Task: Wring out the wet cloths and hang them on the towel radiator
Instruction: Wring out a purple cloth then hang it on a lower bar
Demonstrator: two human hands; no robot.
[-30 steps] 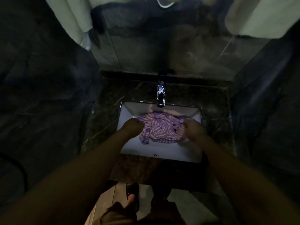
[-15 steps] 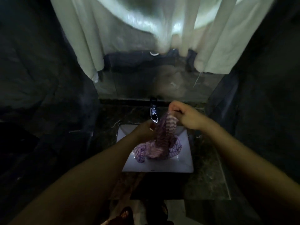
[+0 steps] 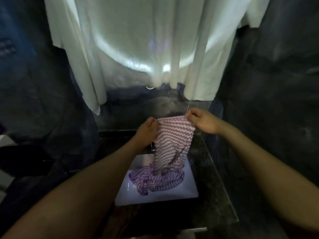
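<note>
Hands at a washbasin in a dim bathroom, viewed from above. A purple-and-white zigzag-striped wet cloth (image 3: 173,140) is held up by its top edge over a white rectangular ceramic sink (image 3: 189,191). Its upper left corner is pinched by the left hand (image 3: 146,131), at about 11 o'clock from the sink's middle. Its upper right corner is pinched by the right hand (image 3: 202,121), at about 1 o'clock and slightly higher in the view. The fingers of both hands are curled onto the fabric.

Between the hands the top edge is stretched almost level, from 9 to 3 o'clock. The cloth's long axis is hung straight down toward 6 o'clock. The lower end is trailed into the basin, where a crumpled heap of the same striped fabric (image 3: 155,182) is piled. Whether that heap is part of the held cloth or a second one cannot be told.

For wringing, the hanging length would probably need to be gathered along this downward axis and twisted over the sink. The left hand is judged the nearer to the hanging part. Pale white fabric (image 3: 138,49) is draped at 12 o'clock, beyond the hands.
</note>
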